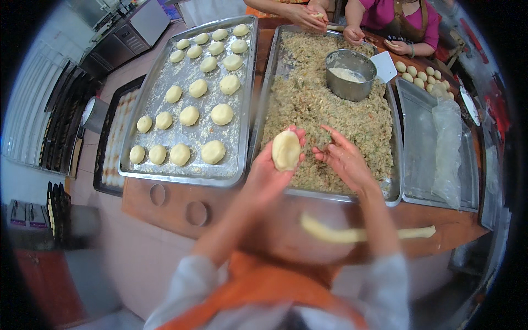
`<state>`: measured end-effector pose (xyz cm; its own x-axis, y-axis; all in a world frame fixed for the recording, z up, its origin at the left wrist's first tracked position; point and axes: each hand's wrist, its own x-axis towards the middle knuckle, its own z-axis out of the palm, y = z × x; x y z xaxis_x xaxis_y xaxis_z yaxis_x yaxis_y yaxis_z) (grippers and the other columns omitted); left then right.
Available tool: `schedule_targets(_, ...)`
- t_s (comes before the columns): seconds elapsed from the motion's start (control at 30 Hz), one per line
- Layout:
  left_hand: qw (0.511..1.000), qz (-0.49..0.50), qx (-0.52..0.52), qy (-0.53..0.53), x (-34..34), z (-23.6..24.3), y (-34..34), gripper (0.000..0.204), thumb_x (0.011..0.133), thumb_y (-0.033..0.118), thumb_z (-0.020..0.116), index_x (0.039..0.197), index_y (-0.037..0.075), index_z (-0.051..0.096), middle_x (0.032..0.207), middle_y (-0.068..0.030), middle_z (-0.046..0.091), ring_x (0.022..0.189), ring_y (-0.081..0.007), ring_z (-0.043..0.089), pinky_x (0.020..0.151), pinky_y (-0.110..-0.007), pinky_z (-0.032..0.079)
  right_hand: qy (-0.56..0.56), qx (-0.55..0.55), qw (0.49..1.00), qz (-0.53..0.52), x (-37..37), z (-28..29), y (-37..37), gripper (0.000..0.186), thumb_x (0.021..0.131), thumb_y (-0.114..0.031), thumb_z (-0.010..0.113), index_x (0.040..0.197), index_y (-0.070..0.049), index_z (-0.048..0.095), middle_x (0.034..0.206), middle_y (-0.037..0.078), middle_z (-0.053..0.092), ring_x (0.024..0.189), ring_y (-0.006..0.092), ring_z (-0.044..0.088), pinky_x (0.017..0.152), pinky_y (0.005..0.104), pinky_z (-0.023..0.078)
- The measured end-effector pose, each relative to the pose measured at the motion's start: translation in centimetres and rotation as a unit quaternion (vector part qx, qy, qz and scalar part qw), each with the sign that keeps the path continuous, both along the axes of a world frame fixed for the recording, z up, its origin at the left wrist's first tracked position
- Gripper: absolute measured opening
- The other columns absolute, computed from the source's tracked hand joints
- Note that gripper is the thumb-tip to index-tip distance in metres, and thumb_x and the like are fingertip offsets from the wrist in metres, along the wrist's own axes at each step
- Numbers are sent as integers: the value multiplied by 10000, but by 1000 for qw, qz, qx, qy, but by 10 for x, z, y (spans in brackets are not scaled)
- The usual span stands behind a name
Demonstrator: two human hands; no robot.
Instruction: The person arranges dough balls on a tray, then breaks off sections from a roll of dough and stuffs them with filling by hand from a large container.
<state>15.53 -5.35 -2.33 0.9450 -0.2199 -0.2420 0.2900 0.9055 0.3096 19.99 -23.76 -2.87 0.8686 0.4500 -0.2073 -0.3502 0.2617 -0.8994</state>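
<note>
A flattened oval of pale dough rests in my left hand, its fingers curled round the edge. My right hand is beside it with fingers apart and nothing in them, over the tray of crumbly filling. That filling is beige with green and orange flecks. Below my right forearm a long rope of dough lies on the wooden table. To the left, a floured metal tray bears rows of round dough pieces.
A metal bowl with pale powder and a white scraper sit in the filling. At right are an empty-looking tray with a plastic bag and several dough balls. Two metal rings lie front left. Two co-workers' hands work opposite.
</note>
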Motion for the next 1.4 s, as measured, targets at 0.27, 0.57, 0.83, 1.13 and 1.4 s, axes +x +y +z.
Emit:
schedule_targets(0.27, 960, 110, 248, -63, 7, -23, -53, 353, 958, 269, 269, 1223, 73, 395, 1203, -83, 446, 1126, -166, 411, 981, -298, 305, -515, -365, 764, -133, -36, -5, 26, 384, 765, -7, 580, 1141, -59, 523, 1085, 165, 556, 932, 271, 573, 805, 318, 460)
schedule_targets(0.57, 761, 151, 541, -323, 8, 4, -29, 312, 933, 225, 375, 1144, 39, 509, 1231, -118, 441, 1113, -130, 423, 884, -256, 382, -168, -122, 978, -33, -40, 18, 9, 328, 764, 15, 583, 1088, -7, 538, 944, 46, 561, 794, 93, 528, 694, 217, 447)
schedule_targets(0.83, 847, 249, 444, -157, 11, 12, -53, 362, 941, 291, 343, 1059, 5, 531, 1047, -87, 552, 917, -127, 505, 823, -271, 402, -196, -84, 964, -157, -53, 26, 22, 315, 764, 8, 596, 1076, 5, 550, 1026, 81, 559, 844, 134, 559, 724, 250, 463)
schedule_targets(1.13, 938, 170, 290, -87, 4, 17, -54, 315, 926, 266, 366, 953, 4, 538, 971, -99, 568, 875, -156, 528, 805, -276, 410, -402, -256, 861, -178, -54, 33, 29, 272, 728, -13, 632, 995, 7, 586, 981, 152, 557, 815, 269, 585, 712, 312, 473)
schedule_targets(1.4, 937, 197, 288, -31, -3, 12, -59, 197, 889, 218, 470, 840, 33, 519, 842, -68, 570, 776, -129, 527, 738, -259, 431, -545, -296, 755, -216, -59, 6, 34, 258, 716, 29, 618, 972, -1, 594, 945, 155, 567, 829, 302, 585, 705, 323, 484)
